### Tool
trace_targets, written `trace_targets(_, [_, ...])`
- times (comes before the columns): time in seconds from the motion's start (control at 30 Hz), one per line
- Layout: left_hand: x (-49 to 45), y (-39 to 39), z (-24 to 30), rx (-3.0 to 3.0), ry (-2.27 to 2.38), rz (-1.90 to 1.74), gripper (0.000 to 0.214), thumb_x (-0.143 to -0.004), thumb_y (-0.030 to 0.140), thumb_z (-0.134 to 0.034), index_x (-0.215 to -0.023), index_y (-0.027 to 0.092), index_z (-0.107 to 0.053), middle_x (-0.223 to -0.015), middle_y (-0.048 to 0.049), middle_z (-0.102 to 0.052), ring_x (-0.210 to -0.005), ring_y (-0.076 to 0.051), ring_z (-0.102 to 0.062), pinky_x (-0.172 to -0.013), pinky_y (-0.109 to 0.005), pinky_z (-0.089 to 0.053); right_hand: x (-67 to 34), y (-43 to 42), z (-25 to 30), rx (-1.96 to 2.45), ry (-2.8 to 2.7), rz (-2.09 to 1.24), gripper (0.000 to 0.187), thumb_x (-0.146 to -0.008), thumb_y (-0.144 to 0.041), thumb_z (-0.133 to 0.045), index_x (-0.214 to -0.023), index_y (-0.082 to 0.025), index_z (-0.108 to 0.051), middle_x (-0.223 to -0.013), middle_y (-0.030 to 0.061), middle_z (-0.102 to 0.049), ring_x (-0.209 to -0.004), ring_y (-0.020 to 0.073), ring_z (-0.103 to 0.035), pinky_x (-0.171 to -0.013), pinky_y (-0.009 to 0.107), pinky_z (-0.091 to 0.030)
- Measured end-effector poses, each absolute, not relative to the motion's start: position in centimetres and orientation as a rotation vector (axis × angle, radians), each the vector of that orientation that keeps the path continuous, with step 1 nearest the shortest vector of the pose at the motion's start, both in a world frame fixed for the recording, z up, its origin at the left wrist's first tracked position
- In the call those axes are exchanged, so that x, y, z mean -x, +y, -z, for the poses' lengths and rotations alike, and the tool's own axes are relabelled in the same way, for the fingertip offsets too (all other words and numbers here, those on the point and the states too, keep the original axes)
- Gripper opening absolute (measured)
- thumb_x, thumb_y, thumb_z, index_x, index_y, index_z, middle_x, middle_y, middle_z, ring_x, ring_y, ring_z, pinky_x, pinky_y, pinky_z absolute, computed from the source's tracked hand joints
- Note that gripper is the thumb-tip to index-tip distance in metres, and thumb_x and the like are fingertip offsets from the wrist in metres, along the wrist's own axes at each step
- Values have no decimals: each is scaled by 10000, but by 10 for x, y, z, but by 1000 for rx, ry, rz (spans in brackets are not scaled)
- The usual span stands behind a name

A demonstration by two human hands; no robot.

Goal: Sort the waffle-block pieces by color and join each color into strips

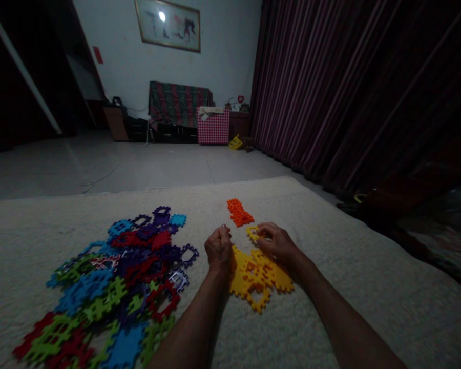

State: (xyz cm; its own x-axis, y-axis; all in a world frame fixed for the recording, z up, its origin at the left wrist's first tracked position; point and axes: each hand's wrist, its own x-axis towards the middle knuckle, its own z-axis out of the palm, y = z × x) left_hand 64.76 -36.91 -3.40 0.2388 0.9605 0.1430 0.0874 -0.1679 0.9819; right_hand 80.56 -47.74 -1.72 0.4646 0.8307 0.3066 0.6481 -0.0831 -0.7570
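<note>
My right hand (274,240) pinches a yellow interlocking tile (251,233) with a notched edge, its fingers bent over the tile's right side. My left hand (218,248) is closed, thumb on top, by the left side of a yellow tile pile (240,277); whether anything is inside it is hidden. This pile of flat and open-framed yellow tiles lies on the mat between my forearms. Just beyond my hands lies a small cluster of orange tiles (238,212).
A large heap of mixed blue, green, red and purple tiles (126,271) spreads to the left on the pale quilted mat (284,200). Past the mat is a tiled floor (169,164) with a low cabinet and a red checked cloth (213,127). Dark curtains (311,87) hang at right.
</note>
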Motion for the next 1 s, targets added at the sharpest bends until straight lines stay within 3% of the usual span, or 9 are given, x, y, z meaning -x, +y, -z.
trace_targets(0.1, [-647,-370,32,-1507,1029,-1097,517,-877,523,-393,-787,146,-736,-684,-73,-700,-662,-200,-649,-624,-298,-458,-808,-479,24,1868,-1387,-198,133,-692,-247,-617,-807,-196,-660,-1066,81,-671,-984,200,-640,-864,343,-522])
trace_targets(0.3, [-647,-369,32,-1486,1031,-1084,497,-870,517,-405,-774,151,-727,-685,-65,-700,-663,-197,-649,-616,-289,-454,-803,-477,23,2005,-1391,-133,228,-705,-242,-624,-923,-189,-665,-1002,62,-665,-878,183,-635,-805,315,-511])
trace_targets(0.57, [-646,-364,28,-1526,1093,-1077,452,-877,471,-394,-722,170,-694,-655,-41,-673,-636,-175,-616,-608,-270,-418,-805,-478,20,1945,-1372,-54,166,-744,-304,-605,-855,-193,-659,-909,49,-646,-747,156,-610,-716,293,-504])
trace_targets(0.73, [-633,-363,26,-1966,1149,-986,371,-929,355,-399,-678,200,-623,-686,-40,-643,-663,-157,-583,-646,-262,-389,-807,-484,30,1819,-1126,45,227,-831,-400,-539,-808,-201,-645,-850,54,-661,-777,181,-627,-704,299,-508])
trace_targets(1.0, [-609,-352,24,-2501,1147,-771,314,-968,280,-385,-853,193,-664,-877,-86,-669,-844,-187,-606,-738,-278,-416,-802,-482,35,1826,-1105,38,239,-811,-399,-531,-777,-203,-662,-812,54,-696,-767,195,-634,-746,319,-511])
